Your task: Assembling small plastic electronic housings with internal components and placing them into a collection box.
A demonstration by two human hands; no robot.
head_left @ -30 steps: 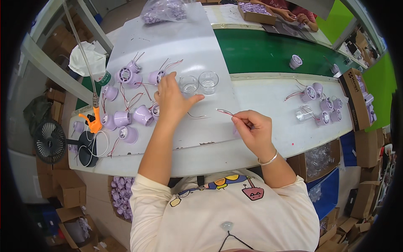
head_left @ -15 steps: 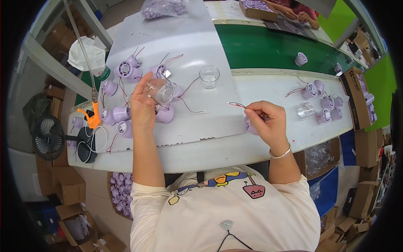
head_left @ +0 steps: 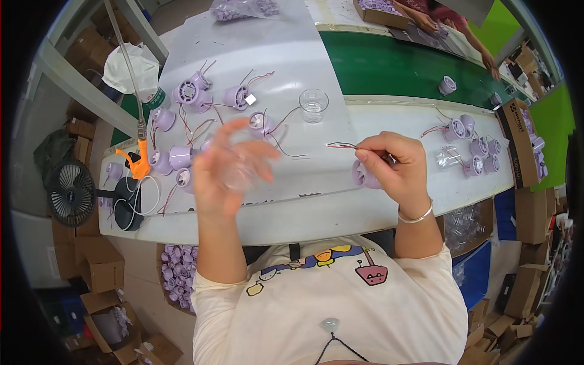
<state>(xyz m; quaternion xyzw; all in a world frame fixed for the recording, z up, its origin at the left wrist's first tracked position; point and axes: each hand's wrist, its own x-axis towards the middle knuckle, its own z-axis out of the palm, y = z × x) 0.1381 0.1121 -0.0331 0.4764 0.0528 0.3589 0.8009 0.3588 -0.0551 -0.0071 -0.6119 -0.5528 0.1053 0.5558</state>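
My left hand [head_left: 228, 161], smeared by motion, has its fingers curled round a clear plastic cup [head_left: 238, 175] in front of the left group of purple parts. To the right, my right hand [head_left: 395, 163] pinches a red, black and white wire pair [head_left: 340, 145], with the bare tips pointing left. Below those fingers is a round purple plastic housing [head_left: 362, 175], partly covered by the hand. Another clear cup [head_left: 314, 106] stands upright on the grey sheet. Beside it sits a purple housing [head_left: 260, 123] with its wires trailing right.
Several wired purple housings [head_left: 187, 92] lie at the left, near an orange air gun [head_left: 141, 161] on a hose. At the right are more housings [head_left: 454, 129], a clear cup [head_left: 449, 157] and a carton [head_left: 510, 141]. Behind runs a green belt [head_left: 389, 67]; a co-worker's hands are beyond.
My left hand has come down toward me and turned, carrying the clear cup away from the purple housings. My right hand still pinches the wires, nearly in the same place.
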